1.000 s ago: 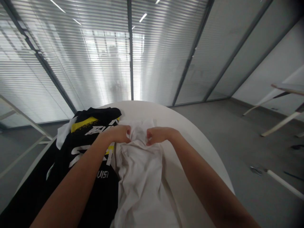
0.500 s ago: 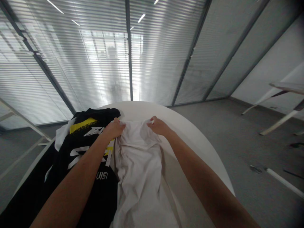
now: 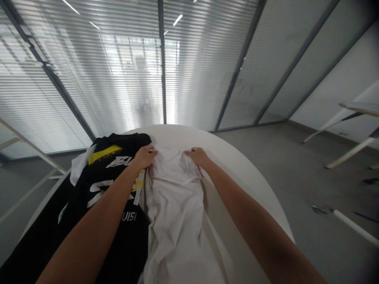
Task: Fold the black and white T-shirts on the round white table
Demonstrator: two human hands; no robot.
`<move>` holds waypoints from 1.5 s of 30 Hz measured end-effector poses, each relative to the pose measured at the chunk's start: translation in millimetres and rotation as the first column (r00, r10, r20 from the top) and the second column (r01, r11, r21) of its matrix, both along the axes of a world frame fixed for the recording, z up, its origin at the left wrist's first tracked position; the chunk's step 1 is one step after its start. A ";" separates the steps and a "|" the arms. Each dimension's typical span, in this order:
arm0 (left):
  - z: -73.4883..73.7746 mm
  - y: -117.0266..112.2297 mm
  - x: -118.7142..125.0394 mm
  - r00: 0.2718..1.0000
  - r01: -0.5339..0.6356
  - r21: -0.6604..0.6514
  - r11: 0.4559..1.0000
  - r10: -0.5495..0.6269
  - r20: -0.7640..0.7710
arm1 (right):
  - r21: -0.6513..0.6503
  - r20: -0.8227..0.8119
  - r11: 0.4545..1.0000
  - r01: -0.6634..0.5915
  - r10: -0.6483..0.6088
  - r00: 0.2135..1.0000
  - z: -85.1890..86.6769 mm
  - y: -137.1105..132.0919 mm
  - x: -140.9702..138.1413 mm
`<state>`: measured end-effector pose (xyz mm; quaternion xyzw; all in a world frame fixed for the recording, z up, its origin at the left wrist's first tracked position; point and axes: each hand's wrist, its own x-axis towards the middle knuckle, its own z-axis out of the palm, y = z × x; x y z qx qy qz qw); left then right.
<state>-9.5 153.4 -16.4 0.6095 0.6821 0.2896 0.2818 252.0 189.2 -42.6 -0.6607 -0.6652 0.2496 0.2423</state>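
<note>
A wrinkled white garment (image 3: pixel 177 205), its exact kind unclear, lies stretched lengthwise on the round white table (image 3: pixel 245 173). My left hand (image 3: pixel 145 156) pinches its far left corner, fingers closed on the cloth. At the far right corner, my right hand (image 3: pixel 197 156) grips the fabric in the same way. Left of it, partly under my left forearm, rests a black jersey (image 3: pixel 130 240) with yellow patches and white lettering. The near ends of both garments run out of view at the bottom.
Beyond the table stands a glass partition with blinds (image 3: pixel 127 90), reflecting light. A white-legged table (image 3: pixel 361 108) is at the right. On the grey floor lie a white bar (image 3: pixel 355 227) and a blue strip (image 3: pixel 366 217). A pale metal frame (image 3: pixel 32 148) stands at the left.
Both hands keep hold of the white garment and its far edge now lies slightly lower and flatter on the table. The view has shifted very little.
</note>
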 end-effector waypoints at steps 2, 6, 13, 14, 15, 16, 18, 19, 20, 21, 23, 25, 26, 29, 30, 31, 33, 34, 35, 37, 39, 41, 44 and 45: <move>0.0 1.1 0.9 1.000 -0.003 0.029 1.000 0.003 -0.009 | 0.053 -0.106 0.998 -0.032 0.037 0.994 0.8 -0.9 0.9; 2.5 1.3 1.8 0.999 -0.029 0.034 0.999 0.028 0.020 | 0.163 -0.302 0.982 -0.093 0.139 0.943 9.6 -3.9 3.9; 13.7 -9.2 3.3 0.944 0.002 -0.091 0.996 0.028 0.327 | 0.346 -0.206 0.918 -0.191 0.273 0.940 43.7 -12.1 8.2; 14.0 -9.5 3.4 0.938 0.009 -0.117 0.993 0.032 0.344 | 0.355 -0.199 0.913 -0.204 0.286 0.937 48.3 -14.6 8.1; 14.0 -9.4 3.4 0.937 0.012 -0.141 0.990 0.038 0.347 | 0.345 -0.211 0.915 -0.210 0.293 0.932 52.4 -17.3 7.9; 13.6 -8.9 3.4 0.940 0.006 -0.161 0.987 0.050 0.339 | 0.316 -0.243 0.926 -0.209 0.292 0.925 55.9 -20.3 7.5; 12.8 -7.4 3.4 0.945 -0.021 -0.182 0.983 0.079 0.319 | 0.215 -0.329 0.956 -0.199 0.263 0.907 61.5 -25.9 6.2; 12.7 -6.8 3.4 0.941 -0.036 -0.182 0.983 0.095 0.324 | 0.162 -0.367 0.968 -0.191 0.238 0.899 63.6 -28.4 5.6; 12.8 -6.5 3.4 0.932 -0.052 -0.175 0.983 0.110 0.344 | 0.117 -0.396 0.977 -0.180 0.212 0.894 65.3 -30.5 5.0; 13.3 -6.5 3.4 0.918 -0.063 -0.160 0.985 0.120 0.378 | 0.084 -0.418 0.982 -0.170 0.189 0.888 66.6 -32.1 4.6; 15.1 -7.2 3.4 0.880 -0.082 -0.122 0.989 0.129 0.457 | 0.025 -0.461 0.988 -0.152 0.146 0.875 68.3 -34.1 4.6; 17.7 -8.3 3.4 0.847 -0.084 -0.097 0.992 0.122 0.517 | -0.035 -0.511 0.988 -0.151 0.112 0.852 68.3 -34.7 5.4; 19.2 -8.8 3.3 0.835 -0.075 -0.087 0.993 0.111 0.540 | -0.057 -0.537 0.986 -0.157 0.102 0.837 67.7 -34.7 6.0; 24.8 -10.0 2.7 0.806 -0.042 -0.059 0.997 0.069 0.588 | -0.042 -0.622 0.978 -0.203 0.133 0.771 63.5 -34.2 8.2; 27.0 -10.3 2.4 0.800 -0.038 -0.046 0.998 0.058 0.597 | -0.017 -0.653 0.973 -0.228 0.162 0.740 61.6 -34.0 8.8; 29.3 -10.7 1.9 0.799 -0.033 -0.034 0.999 0.047 0.600 | 0.011 -0.684 0.967 -0.253 0.192 0.704 59.7 -33.7 9.4; 34.0 -11.6 0.7 0.798 -0.016 -0.010 1.000 0.019 0.602 | 0.063 -0.730 0.955 -0.291 0.243 0.639 56.5 -33.2 10.0; 36.3 -12.2 -0.1 0.799 -0.002 0.005 1.000 -0.002 0.602 | 0.090 -0.743 0.951 -0.296 0.262 0.615 55.6 -33.1 10.0; 38.7 -12.8 -0.8 0.798 0.015 0.023 1.000 -0.026 0.602 | 0.120 -0.751 0.950 -0.288 0.277 0.600 55.5 -33.1 9.8; 43.8 -14.3 -2.1 0.792 0.051 0.056 0.997 -0.075 0.606 | 0.181 -0.748 0.951 -0.251 0.299 0.593 58.0 -33.9 9.0; 50.3 -16.7 -2.8 0.784 0.077 0.093 0.993 -0.119 0.610 | 0.228 -0.732 0.949 -0.217 0.314 0.605 64.6 -35.9 7.9; 58.3 -20.1 -2.7 0.770 0.087 0.135 0.987 -0.152 0.619 | 0.268 -0.715 0.943 -0.198 0.332 0.616 74.4 -38.8 7.0; 68.7 -24.6 -2.1 0.731 0.105 0.235 0.966 -0.235 0.641 | 0.345 -0.706 0.923 -0.171 0.375 0.601 88.6 -42.1 6.1; 70.1 -25.2 -2.1 0.718 0.108 0.271 0.957 -0.264 0.644 | 0.366 -0.708 0.916 -0.164 0.389 0.590 91.5 -42.3 6.0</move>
